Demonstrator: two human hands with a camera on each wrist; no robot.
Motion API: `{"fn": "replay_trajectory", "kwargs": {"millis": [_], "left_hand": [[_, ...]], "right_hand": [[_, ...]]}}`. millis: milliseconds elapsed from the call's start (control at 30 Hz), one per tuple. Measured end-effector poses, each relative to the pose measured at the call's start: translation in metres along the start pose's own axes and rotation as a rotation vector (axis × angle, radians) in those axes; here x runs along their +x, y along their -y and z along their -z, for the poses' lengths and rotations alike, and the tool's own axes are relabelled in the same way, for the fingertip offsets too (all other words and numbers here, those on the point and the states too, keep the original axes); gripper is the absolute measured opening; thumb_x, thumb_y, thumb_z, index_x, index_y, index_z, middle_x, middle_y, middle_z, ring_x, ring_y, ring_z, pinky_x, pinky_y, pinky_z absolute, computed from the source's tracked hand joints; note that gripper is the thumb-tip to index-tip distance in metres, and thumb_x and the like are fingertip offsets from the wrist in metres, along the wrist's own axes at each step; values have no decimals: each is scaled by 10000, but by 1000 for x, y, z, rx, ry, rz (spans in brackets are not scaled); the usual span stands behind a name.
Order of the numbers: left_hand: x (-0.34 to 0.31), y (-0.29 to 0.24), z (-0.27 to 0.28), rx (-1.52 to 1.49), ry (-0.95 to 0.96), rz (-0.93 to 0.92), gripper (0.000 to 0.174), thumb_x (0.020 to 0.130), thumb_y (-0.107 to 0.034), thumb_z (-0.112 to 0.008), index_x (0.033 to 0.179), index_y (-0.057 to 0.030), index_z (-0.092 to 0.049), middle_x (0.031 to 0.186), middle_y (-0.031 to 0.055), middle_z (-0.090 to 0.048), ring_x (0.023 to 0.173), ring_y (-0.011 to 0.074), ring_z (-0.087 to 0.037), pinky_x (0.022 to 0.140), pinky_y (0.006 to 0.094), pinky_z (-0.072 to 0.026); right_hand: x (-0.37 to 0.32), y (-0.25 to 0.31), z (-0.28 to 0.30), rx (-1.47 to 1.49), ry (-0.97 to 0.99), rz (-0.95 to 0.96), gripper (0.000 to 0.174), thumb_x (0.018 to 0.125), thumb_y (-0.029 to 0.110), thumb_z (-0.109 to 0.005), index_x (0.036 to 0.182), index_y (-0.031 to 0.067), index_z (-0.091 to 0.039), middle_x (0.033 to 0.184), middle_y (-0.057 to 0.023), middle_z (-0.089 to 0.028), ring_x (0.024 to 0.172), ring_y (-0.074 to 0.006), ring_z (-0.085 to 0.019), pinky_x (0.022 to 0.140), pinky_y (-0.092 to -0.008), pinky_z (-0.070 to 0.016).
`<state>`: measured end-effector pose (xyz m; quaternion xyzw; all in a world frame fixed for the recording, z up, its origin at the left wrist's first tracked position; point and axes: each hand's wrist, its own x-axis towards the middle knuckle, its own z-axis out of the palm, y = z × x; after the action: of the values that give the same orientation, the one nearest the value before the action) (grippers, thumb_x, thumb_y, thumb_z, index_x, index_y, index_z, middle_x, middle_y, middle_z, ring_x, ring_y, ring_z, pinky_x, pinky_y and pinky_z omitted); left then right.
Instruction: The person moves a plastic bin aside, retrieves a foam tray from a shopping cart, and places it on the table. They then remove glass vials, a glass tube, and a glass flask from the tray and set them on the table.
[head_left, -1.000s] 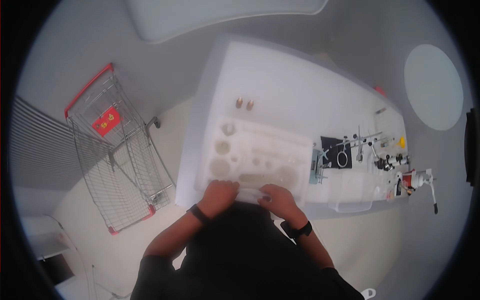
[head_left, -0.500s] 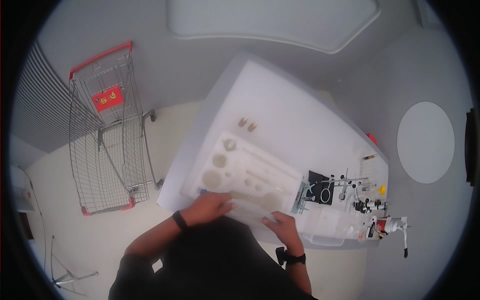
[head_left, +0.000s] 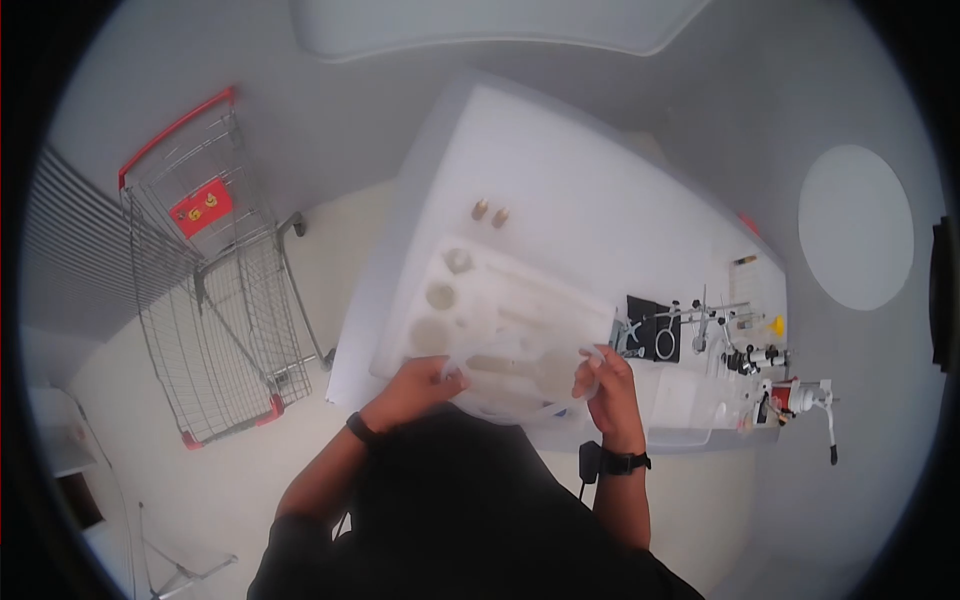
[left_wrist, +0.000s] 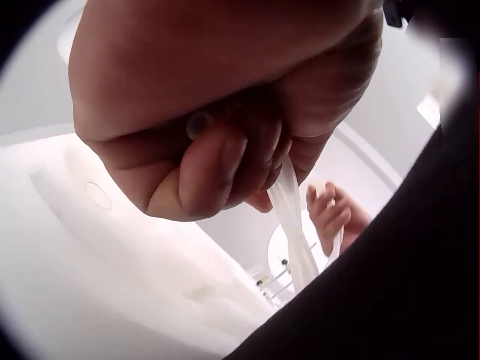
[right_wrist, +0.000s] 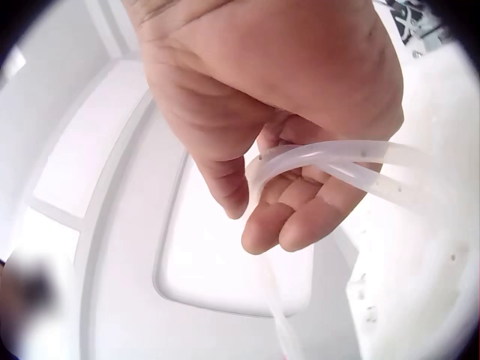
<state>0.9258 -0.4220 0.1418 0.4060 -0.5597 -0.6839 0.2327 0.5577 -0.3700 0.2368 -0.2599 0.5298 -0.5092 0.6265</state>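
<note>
Translucent flexible tubing runs between the two hands, over the near edge of a white foam tray with round and long recesses. The left hand grips one part of it; in the left wrist view the left hand has its fingers curled tightly, with tubing coming out below. The right hand holds another part at the tray's right; in the right wrist view the right hand has its fingers curled round the looped tube, thumb beside it.
Two small copper-coloured pieces stand on the white table behind the tray. To the right lie a black pad, metal stands and clamps, a clear bin and a red and white device. A shopping cart stands left.
The hands have moved apart, the right one going right and up, and the tubing between them has spread out. The head view has shifted.
</note>
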Motion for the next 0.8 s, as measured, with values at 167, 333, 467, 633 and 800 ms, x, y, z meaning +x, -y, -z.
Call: {"fn": "replay_trajectory", "kwargs": {"millis": [167, 333, 467, 633, 800], "left_hand": [[8, -1, -12, 231, -22, -33, 275, 1131, -289, -706, 1123, -20, -763, 887, 65, -735, 843, 170, -685, 802, 376, -559], [27, 6, -18, 6, -42, -48, 254, 1142, -267, -673, 1105, -24, -738, 908, 58, -740, 797, 158, -665, 758, 358, -559], [33, -29, -19, -268, -54, 104, 256, 1209, -312, -599, 1188, -86, -718, 944, 7, -750, 688, 80, -560, 632, 255, -461], [42, -46, -23, -314, -106, 159, 254, 1213, -327, -602, 1215, -107, -729, 951, 14, -755, 682, 64, -524, 602, 234, -399], [52, -66, -16, -509, -165, 176, 230, 1207, -268, -612, 1317, -113, -741, 919, -2, -729, 728, 39, -505, 613, 212, -368]], "right_hand": [[15, 20, -16, 478, 128, 85, 633, 1120, 153, -665, 1712, 7, -497, 1385, -182, -754, 1146, -217, -749, 1007, -403, -621], [38, 3, -8, 5, -71, 165, 520, 1141, 185, -668, 1626, 13, -594, 1270, -121, -768, 1052, -196, -736, 977, -386, -615], [43, -34, 41, -161, -90, -261, 419, 1165, 271, -682, 1507, 31, -662, 1067, -39, -745, 935, -156, -714, 832, -335, -617], [35, -22, 21, 40, -2, -253, 368, 1153, 266, -696, 1420, 13, -700, 1011, -4, -694, 933, -140, -670, 798, -297, -557], [39, -47, 36, -294, -48, -203, 269, 1084, 236, -754, 1280, 51, -764, 1042, -11, -761, 996, -80, -662, 783, -261, -505]]}}
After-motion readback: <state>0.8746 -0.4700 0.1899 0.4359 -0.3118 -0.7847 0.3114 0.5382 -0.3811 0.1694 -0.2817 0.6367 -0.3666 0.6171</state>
